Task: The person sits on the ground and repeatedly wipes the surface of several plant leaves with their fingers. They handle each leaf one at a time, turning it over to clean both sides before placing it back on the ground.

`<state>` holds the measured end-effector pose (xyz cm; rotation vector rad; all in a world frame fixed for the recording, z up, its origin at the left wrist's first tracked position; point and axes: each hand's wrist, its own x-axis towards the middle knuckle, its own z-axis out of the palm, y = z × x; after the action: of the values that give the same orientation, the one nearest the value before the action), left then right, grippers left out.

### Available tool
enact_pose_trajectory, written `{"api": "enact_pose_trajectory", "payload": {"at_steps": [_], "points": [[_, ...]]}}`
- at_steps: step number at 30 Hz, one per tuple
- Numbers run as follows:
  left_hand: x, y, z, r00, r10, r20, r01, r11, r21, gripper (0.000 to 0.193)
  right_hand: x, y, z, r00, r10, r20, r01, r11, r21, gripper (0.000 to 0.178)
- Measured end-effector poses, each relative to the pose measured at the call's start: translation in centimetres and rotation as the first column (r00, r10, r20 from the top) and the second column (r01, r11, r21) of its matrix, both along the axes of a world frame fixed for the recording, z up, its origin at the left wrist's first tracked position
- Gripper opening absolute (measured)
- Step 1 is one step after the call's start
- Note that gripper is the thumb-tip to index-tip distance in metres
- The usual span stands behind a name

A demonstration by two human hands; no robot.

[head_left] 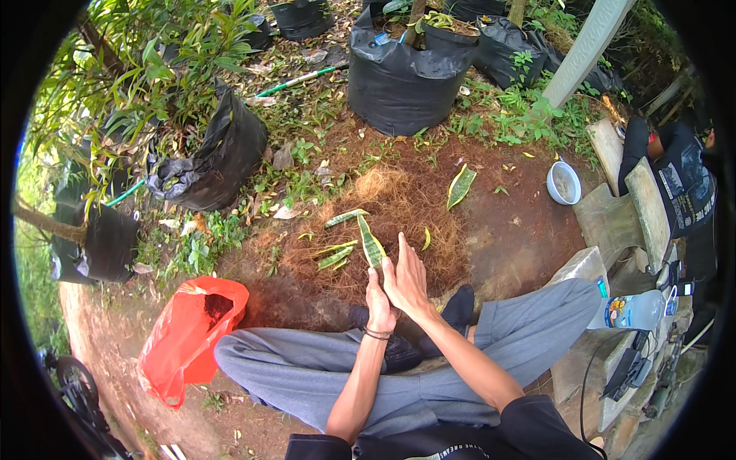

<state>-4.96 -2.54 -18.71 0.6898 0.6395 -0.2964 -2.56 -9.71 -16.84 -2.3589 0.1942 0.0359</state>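
holding a pointed, yellow-edged leaf (371, 244) between them, nearly flat hands (409, 285) meet near stringy brown fibre (383, 184).

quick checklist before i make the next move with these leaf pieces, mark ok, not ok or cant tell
1. Long green leaf piece with yellow edges at the hands: ok, lower end at the left hand's fingertips, right hand close beside.
2. Firmness of grip: cannot tell.
3. Loose pieces gathered together: not ok, one broad green, yellow-edged piece lies apart, to the right.
4. Red plastic bag open: ok, dark material inside.
5. Contents of round pale-blue bowl: cannot tell.
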Motion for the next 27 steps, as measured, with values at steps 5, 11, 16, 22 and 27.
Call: {"api": "enact_pose_trajectory", "payload": {"at_steps": [5,11,16,22,27], "points": [[0.3,0.0,-0.2,1.000,0.012,0.002,-0.012,1.000,-0.011,0.047,0.7,-0.7,0.4,1.000,-0.026,0.004,0.024,0.979,0.200,0.067],[1.0,1.4,-0.8,0.992,0.102,-0.079,-0.114,0.980,-0.166,0.047,-0.5,-2.4,1.2,0.985,-0.162,0.065,0.120,0.901,0.416,0.055],[1.2,2.1,-0.2,0.992,0.128,0.021,-0.126,0.988,-0.092,0.047,-2.0,-3.8,1.4,0.992,0.058,-0.108,0.017,0.808,0.588,0.030],[1.3,1.9,0.3,0.993,0.121,0.014,-0.119,0.991,-0.061,0.045,-1.7,-5.0,0.7,0.994,0.078,-0.083,-0.025,0.860,0.510,0.038],[1.2,1.6,0.6,0.997,0.057,0.042,-0.059,0.997,0.051,0.043,-1.4,-5.8,-0.7,0.994,-0.040,-0.102,0.091,0.823,0.561,0.052]]}}
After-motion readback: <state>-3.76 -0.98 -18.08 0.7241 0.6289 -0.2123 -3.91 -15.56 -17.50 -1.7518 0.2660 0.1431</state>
